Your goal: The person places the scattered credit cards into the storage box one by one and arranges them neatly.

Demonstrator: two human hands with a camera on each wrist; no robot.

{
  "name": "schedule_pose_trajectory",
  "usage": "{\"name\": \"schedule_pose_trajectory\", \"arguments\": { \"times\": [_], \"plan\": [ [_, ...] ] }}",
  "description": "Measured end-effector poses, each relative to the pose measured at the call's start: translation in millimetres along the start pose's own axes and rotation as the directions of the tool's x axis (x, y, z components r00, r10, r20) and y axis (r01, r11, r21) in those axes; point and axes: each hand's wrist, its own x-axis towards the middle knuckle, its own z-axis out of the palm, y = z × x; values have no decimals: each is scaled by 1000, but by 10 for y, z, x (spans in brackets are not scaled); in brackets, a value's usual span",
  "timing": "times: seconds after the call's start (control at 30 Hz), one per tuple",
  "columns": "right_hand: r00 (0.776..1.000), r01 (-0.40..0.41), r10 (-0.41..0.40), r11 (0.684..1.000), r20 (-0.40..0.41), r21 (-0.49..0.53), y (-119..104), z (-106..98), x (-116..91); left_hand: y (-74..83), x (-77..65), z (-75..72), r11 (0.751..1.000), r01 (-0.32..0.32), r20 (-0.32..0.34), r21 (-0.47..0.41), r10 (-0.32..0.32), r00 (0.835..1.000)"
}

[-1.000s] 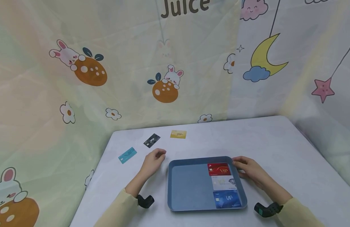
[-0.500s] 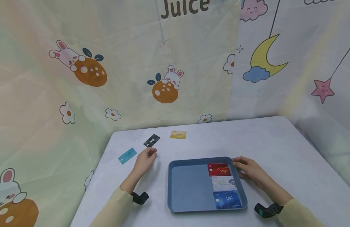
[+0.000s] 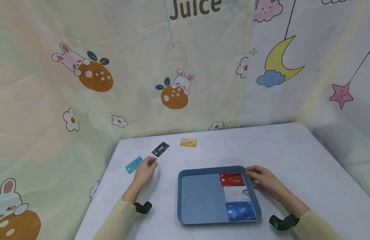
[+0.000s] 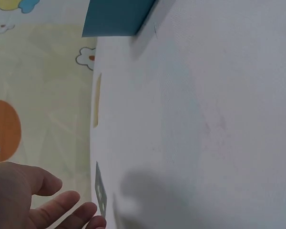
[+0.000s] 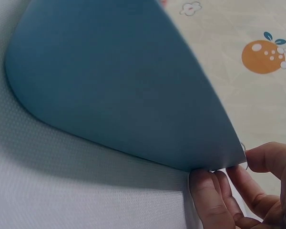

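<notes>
My left hand (image 3: pixel 145 170) hovers at the right end of a teal VIP card (image 3: pixel 133 165), hiding part of it in the head view. Its fingers are loosely bent and hold nothing. Just beyond lies a black VIP card (image 3: pixel 160 149), seen edge-on past the fingers in the left wrist view (image 4: pixel 100 191). A gold card (image 3: pixel 188 142) is farther back. My right hand (image 3: pixel 265 180) grips the far right corner of a blue tray (image 3: pixel 202 222), with fingertips (image 5: pixel 207 183) against its outer side. Inside, a red card (image 3: pixel 231 179), a white card (image 3: pixel 236 194) and a blue card (image 3: pixel 240 211) form a column along the right.
A white cloth covers the table (image 3: pixel 292 146). Behind it and along the sides hangs a printed curtain (image 3: pixel 137 66) with rabbits and flowers. Each wrist wears a black camera, one of them the left wrist camera (image 3: pixel 143 207).
My left hand has moved left, from near the tray past the black card to the teal card. My right hand stays at the tray's corner, and the cards have not moved.
</notes>
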Motion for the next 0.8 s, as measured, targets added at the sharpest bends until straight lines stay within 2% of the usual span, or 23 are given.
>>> {"name": "schedule_pose_trajectory", "arguments": {
  "times": [0.27,0.53,0.8],
  "plan": [
    [1000,3,-3,1000,0,0,18,2,10,-141,48,-99,999,51,8,14,-51,999],
    [1000,4,-4,1000,0,2,15,4,2,-259,66,-199,998,50,3,24,-50,999],
    [1000,2,-2,1000,2,1,-1,3,-4,-430,82,-301,993,19,-63,114,-12,998]
  ]
}}
